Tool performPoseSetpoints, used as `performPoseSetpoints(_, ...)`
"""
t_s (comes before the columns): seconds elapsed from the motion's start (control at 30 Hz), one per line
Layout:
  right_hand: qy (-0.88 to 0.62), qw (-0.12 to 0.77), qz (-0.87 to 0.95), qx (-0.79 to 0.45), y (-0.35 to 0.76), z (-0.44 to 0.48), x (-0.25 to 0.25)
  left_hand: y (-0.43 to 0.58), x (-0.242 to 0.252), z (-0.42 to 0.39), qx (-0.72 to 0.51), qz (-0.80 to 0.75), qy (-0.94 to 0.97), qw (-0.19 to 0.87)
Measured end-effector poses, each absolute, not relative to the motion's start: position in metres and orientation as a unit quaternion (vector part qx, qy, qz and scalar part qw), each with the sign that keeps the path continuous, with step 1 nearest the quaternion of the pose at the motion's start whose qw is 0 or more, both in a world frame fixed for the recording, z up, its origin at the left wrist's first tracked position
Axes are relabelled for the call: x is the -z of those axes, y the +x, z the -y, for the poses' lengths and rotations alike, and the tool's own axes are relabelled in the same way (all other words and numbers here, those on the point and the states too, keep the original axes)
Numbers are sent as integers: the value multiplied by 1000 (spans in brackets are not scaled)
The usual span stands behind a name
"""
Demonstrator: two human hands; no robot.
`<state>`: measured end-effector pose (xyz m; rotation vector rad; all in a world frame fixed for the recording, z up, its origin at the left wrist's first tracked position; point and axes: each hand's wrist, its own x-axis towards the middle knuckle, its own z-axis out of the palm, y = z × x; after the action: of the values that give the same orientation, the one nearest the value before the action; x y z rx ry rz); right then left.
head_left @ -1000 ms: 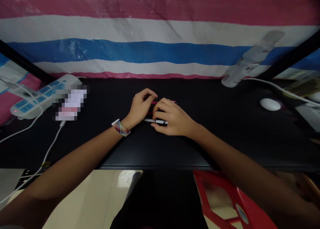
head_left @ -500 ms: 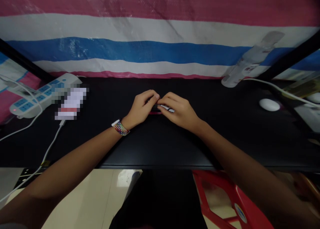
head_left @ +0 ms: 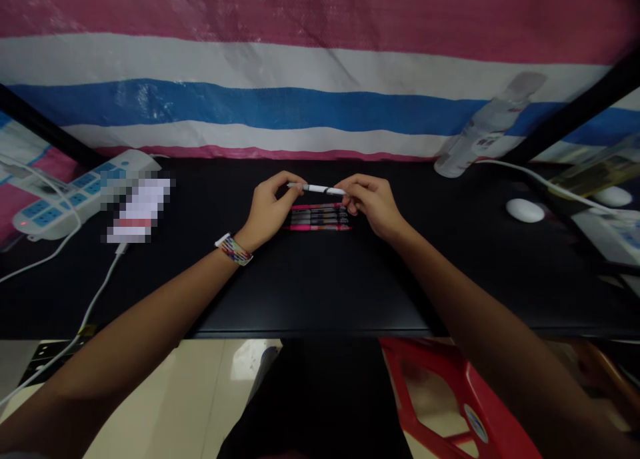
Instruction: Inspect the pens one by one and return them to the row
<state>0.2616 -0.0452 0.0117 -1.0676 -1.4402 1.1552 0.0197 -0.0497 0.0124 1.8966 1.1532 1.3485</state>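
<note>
Head view: the left hand and the right hand pinch a white pen between them, the left fingers clamped on one end and the right fingers on the other. The pen is held level, just above a row of about 4 pens lying side by side on the black table.

Judged from this grip, only the fingertips hold the white pen, so it could slip and drop onto the row below, knocking those pens out of line or rolling them toward the table's near edge.

The only container is a clear bottle at the back right, leaning against the striped sheet; I cannot tell its contents. A power strip lies far left.
</note>
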Motion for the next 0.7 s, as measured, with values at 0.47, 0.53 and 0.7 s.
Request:
performPoseSetpoints(0.47, -404, 535, 560, -487, 259, 42, -5, 16, -8, 40, -510, -431, 655, 354)
performPoseSetpoints(0.53, -397, 530, 576, -480, 258, 43, -6, 14, -6, 37, -520, -435, 640, 362)
performPoseSetpoints(0.7, -385, 541, 561, -494, 258, 44, -5, 12, -5, 32, -565, -404, 621, 362)
